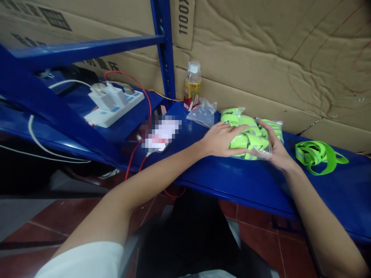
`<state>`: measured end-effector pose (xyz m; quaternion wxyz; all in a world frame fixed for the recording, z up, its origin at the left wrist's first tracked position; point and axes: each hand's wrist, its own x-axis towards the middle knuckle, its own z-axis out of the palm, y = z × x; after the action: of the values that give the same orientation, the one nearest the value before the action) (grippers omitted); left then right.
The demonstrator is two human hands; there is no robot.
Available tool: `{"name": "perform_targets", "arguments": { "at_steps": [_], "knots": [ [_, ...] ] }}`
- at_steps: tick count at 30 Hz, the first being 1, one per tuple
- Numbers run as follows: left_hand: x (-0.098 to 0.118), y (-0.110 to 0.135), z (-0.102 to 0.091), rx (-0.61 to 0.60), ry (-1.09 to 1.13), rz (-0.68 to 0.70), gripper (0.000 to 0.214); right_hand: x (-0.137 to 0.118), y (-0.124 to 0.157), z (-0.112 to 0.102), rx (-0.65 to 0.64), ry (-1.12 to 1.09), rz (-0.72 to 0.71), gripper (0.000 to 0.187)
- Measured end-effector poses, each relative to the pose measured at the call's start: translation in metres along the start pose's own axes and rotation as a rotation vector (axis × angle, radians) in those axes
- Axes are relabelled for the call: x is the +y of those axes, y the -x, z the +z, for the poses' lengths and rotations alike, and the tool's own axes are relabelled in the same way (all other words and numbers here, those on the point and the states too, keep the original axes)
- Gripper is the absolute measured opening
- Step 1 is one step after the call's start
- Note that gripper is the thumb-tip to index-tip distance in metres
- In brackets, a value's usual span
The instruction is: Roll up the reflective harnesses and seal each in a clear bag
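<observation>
A clear plastic bag of neon-green reflective straps (251,143) is between my hands at the blue shelf. My left hand (222,139) grips its left side, fingers stretched over the top and thumb along the near edge. On the other side my right hand (276,150) holds the bag's right end, its fingers reaching up behind. Similar bagged straps (232,114) lie just behind my left hand, and another strap bag (275,129) sits behind my right. Farther right, a loose neon-green strap (314,154) with grey stripes lies in a heap of loops.
An empty clear bag (203,112) lies beside a plastic bottle (192,87). Left of these are a pixelated phone-like object (160,133) with a red cable and a white power strip (116,108). A blue upright (165,50) and cardboard (261,58) stand behind.
</observation>
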<state>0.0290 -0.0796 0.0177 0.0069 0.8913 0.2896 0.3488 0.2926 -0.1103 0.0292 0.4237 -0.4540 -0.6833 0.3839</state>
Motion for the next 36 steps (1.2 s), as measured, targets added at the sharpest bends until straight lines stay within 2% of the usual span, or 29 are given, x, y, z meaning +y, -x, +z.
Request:
{"name": "perform_targets", "arguments": {
  "at_steps": [2, 4, 6, 8, 11, 13, 15, 18, 22, 26, 28, 32, 34, 36],
  "knots": [
    [0.005, 0.001, 0.003, -0.034, 0.036, -0.1, 0.073, -0.004, -0.001, 0.004, 0.077, -0.124, 0.073, 0.136],
    [0.008, 0.001, 0.006, 0.013, 0.149, -0.179, 0.068, -0.008, -0.004, 0.007, 0.205, -0.21, 0.085, 0.142],
    [0.009, 0.0, 0.01, 0.09, 0.369, -0.256, 0.063, -0.013, -0.008, 0.01, 0.309, -0.239, 0.069, 0.133],
    [0.006, -0.001, 0.017, 0.138, 0.625, -0.329, 0.052, -0.021, -0.011, 0.009, 0.348, -0.24, 0.065, 0.119],
    [0.001, -0.004, 0.028, 0.117, 0.929, -0.382, 0.04, -0.034, -0.016, 0.003, 0.327, -0.201, 0.081, 0.098],
    [-0.001, -0.005, 0.031, 0.038, 1.088, -0.397, 0.042, -0.045, -0.018, -0.002, 0.28, -0.138, 0.079, 0.082],
    [0.0, -0.005, 0.031, -0.042, 1.205, -0.407, 0.05, -0.058, -0.02, -0.005, 0.178, -0.031, 0.067, 0.066],
    [0.003, -0.005, 0.027, -0.014, 1.222, -0.33, 0.063, -0.082, -0.02, -0.002, -0.013, 0.172, 0.016, 0.05],
    [0.002, -0.007, 0.021, 0.105, 1.121, -0.155, 0.065, -0.119, -0.017, 0.007, -0.095, 0.446, -0.148, 0.038],
    [-0.007, -0.007, 0.023, 0.155, 1.104, -0.176, 0.071, -0.14, -0.017, 0.007, -0.275, 0.576, -0.199, 0.033],
    [-0.009, -0.006, 0.025, 0.173, 1.044, -0.19, 0.075, -0.142, -0.017, 0.005, -0.253, 0.601, -0.215, 0.034],
    [-0.005, -0.003, 0.025, 0.194, 1.017, -0.163, 0.075, -0.135, -0.013, 0.009, -0.02, 0.616, -0.199, 0.043],
    [0.0, -0.003, 0.021, 0.199, 1.088, -0.158, 0.07, -0.131, -0.009, 0.014, 0.006, 0.572, -0.174, 0.045],
    [0.004, -0.003, 0.017, 0.206, 1.14, -0.163, 0.065, -0.127, -0.006, 0.018, -0.018, 0.559, -0.185, 0.039]
  ]
}}
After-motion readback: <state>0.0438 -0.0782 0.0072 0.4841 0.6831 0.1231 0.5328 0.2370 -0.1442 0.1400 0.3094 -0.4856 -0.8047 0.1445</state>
